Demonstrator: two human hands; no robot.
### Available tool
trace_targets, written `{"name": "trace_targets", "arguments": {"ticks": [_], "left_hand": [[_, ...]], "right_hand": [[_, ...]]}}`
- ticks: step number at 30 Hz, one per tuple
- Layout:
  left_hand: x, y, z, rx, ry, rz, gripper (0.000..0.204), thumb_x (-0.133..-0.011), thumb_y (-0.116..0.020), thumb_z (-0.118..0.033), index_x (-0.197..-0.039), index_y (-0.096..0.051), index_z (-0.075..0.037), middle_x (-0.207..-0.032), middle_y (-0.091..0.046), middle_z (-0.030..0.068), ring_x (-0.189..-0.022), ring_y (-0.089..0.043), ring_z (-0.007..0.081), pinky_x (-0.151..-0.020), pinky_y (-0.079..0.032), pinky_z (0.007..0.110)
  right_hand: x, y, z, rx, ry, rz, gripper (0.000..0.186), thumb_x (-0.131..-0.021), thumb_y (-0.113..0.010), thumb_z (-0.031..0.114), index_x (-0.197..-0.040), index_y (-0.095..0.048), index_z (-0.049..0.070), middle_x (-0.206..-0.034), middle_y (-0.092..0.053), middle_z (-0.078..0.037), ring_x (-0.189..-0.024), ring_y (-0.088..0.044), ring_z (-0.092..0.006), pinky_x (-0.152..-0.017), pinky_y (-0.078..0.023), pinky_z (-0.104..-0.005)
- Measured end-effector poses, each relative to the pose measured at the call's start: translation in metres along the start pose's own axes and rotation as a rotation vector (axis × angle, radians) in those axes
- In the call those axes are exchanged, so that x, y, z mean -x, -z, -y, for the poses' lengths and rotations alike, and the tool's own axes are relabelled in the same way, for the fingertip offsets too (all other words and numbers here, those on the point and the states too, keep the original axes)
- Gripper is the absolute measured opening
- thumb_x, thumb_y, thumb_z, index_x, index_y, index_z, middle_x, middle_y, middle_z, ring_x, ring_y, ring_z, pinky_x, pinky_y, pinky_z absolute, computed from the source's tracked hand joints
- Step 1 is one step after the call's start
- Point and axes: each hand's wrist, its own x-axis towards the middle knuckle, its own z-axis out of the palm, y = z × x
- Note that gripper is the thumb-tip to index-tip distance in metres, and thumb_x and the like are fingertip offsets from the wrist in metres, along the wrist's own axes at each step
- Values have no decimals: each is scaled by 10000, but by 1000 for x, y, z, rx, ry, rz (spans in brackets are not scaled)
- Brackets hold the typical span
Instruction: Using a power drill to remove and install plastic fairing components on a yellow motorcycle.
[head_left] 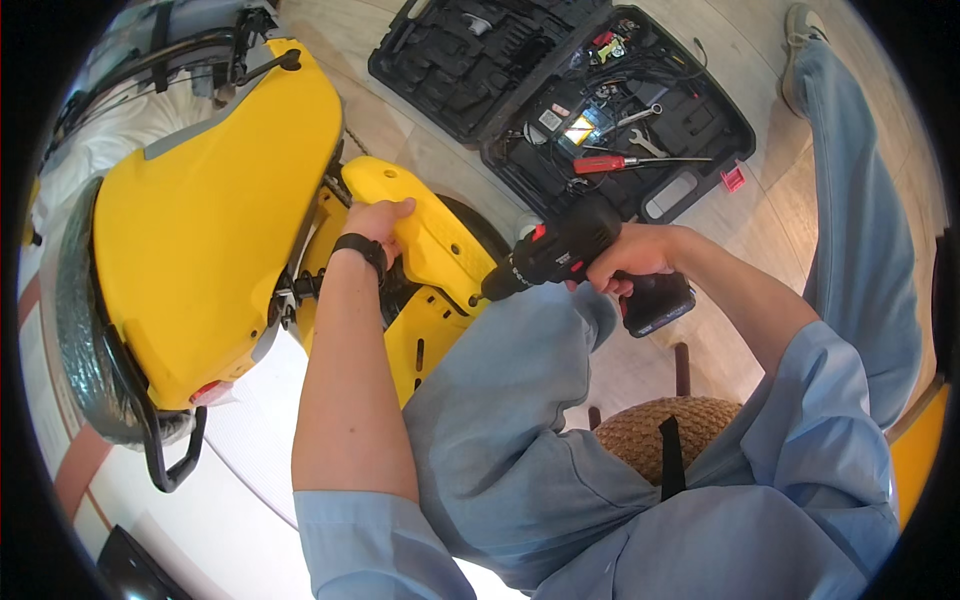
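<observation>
My right hand (635, 258) is wrapped round the grip of a black cordless drill (565, 243) with red accents. The drill points left, its nose against the lower right end of a curved yellow panel (425, 230), where a screw hole shows. My left hand (378, 225), with a black band at the wrist, grips the panel's left edge with the thumb on top. Below the panel is a slotted yellow bracket (428, 340). Both belong to or lie against a large yellow-bodied vehicle (215, 210), apparently a scooter or moped, on my left. The drill bit's tip is hard to make out.
An open black tool case (690, 100) lies on the floor ahead, holding a red-handled screwdriver (600, 163), wrenches (648, 143) and cables. A small red piece (733, 178) is beside it. I sit on a woven stool (650, 430). A black rail (165, 470) sticks out at the vehicle's near end.
</observation>
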Motion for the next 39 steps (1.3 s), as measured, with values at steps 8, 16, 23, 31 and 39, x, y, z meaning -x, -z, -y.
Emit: {"name": "trace_targets", "arguments": {"ticks": [8,16,23,31,39], "left_hand": [[6,0,-4,0,-26,26,470,-882,-625,48,-1308,-430,29,-1199,-591,186,-1043,-642,337,-843,-558,457],[3,-3,-3,16,8,2,386,-914,-627,-21,-1278,-498,-5,-1190,-634,152,-1073,-639,304,-938,-521,435],[-2,-4,0,-39,-20,-54,356,-911,-615,1,-1251,-508,4,-1171,-636,157,-1041,-651,315,-890,-547,448],[-3,-3,0,-20,-5,-46,367,-916,-619,-11,-1263,-502,3,-1188,-630,156,-1060,-642,312,-910,-536,447],[6,-5,-5,19,14,-24,432,-907,-606,27,-1307,-444,42,-1205,-600,187,-1082,-628,331,-899,-540,442]], "right_hand": [[-3,2,3,-18,-3,15,280,-704,-618,41,-978,-653,-6,-612,-516,-19,-519,-466,-93,-517,-409,-263],[-6,7,-1,-55,-27,3,270,-704,-620,40,-968,-651,-4,-620,-524,-19,-521,-468,-90,-512,-404,-256],[-4,1,16,181,54,-42,271,-655,-613,37,-923,-646,12,-606,-494,9,-515,-447,-81,-481,-371,-249],[-9,4,10,167,68,-22,226,-634,-605,32,-859,-612,18,-594,-478,10,-506,-436,-80,-463,-356,-251],[-15,9,3,149,86,-24,214,-634,-604,29,-847,-609,10,-595,-489,0,-504,-442,-86,-461,-357,-251]]}}
